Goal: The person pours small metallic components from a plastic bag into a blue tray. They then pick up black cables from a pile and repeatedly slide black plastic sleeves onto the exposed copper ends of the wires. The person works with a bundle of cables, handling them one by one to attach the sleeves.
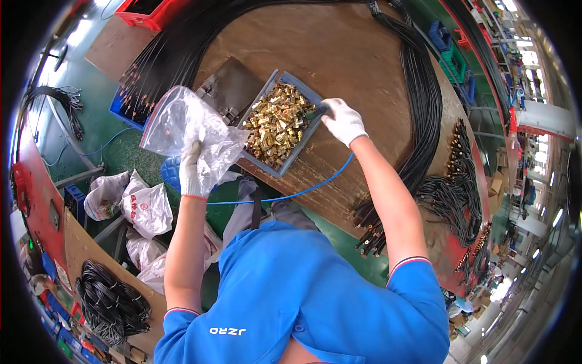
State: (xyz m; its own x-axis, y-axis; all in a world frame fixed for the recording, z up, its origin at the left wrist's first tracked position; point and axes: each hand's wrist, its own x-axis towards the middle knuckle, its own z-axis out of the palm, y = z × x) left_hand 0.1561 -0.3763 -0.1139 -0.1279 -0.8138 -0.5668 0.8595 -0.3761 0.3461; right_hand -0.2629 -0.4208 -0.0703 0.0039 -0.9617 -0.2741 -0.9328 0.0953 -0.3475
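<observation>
While the left hand [190, 173] holds a bag [174, 124], the right hand [344, 124] extends.

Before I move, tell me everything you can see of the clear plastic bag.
The clear plastic bag is shiny and crumpled, with a red line along its left edge. The gloved left hand grips its lower part, with most of it spread above the hand. It is left of the grey-blue tray of gold-coloured metal pieces; whether its right corner touches the tray, I cannot tell.
</observation>
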